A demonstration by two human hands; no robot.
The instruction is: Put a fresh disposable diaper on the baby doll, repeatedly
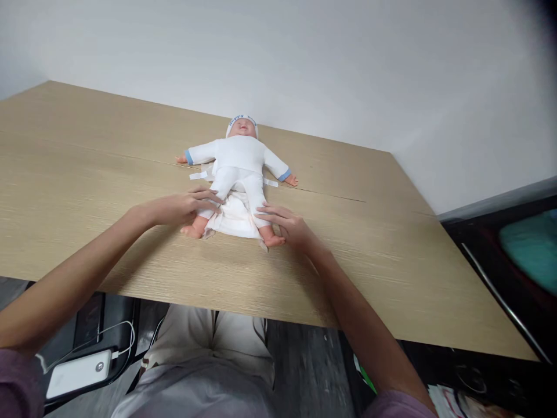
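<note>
A baby doll [241, 154] in a white outfit with blue cuffs and a printed cap lies on its back, head toward the wall. Beneath its hips and legs an unfolded white diaper [237, 223] is spread, its tabs [270, 183] sticking out at both sides. My left hand [195, 204] rests at the doll's leg on the left, fingers stretched out over it. On the other leg lie the extended fingers of my right hand [285, 222]. Neither hand is closed around anything. The doll's body hides the diaper's upper middle part.
The wooden table [108, 174] runs back to a white wall [278, 64]. Below its front edge, a white power bank [79, 374] with a cable lies on a black chair at the left. Black furniture [491, 273] stands along the right side.
</note>
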